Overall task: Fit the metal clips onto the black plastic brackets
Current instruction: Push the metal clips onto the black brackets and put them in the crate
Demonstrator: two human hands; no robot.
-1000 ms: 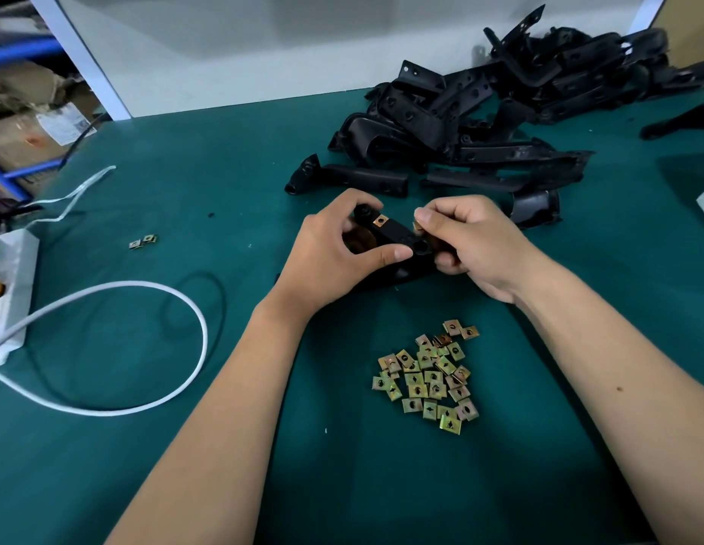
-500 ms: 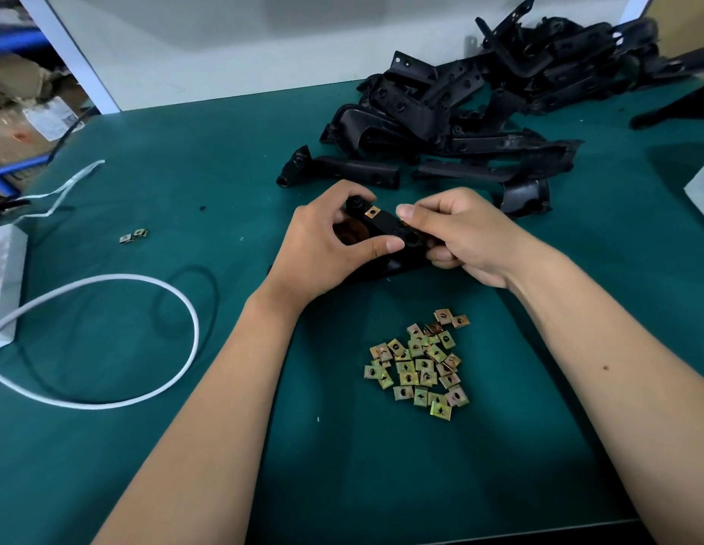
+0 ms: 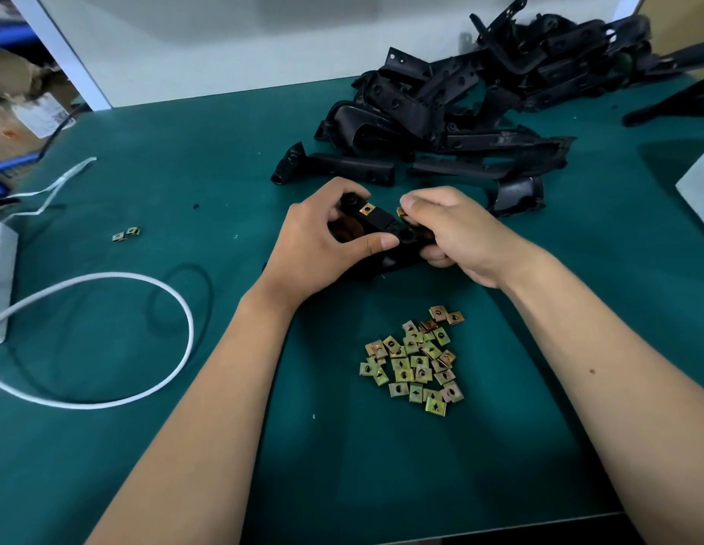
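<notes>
While the left hand (image 3: 319,238) curls round a black plastic bracket (image 3: 382,230) bearing one fitted brass-coloured metal clip (image 3: 366,208), the right hand (image 3: 456,230) pinches a second clip (image 3: 400,211) at its 3 o'clock end. Head view: loose square metal clips (image 3: 415,363) heaped at 6 o'clock on the green worktop (image 3: 224,151); spare black brackets (image 3: 460,112) piled at 1 o'clock.

Right hand (image 3: 456,234) drawn back slightly; pinched clip (image 3: 400,211) now clear of bracket (image 3: 386,234).

Flat table topped in dark green felt (image 3: 382,466), loose heap of small square brass-coloured metal clips (image 3: 415,365) near its middle, tangled pile of black plastic brackets (image 3: 460,112) far right, looping white cable (image 3: 154,293) left, two stray clips (image 3: 127,234) beside it
</notes>
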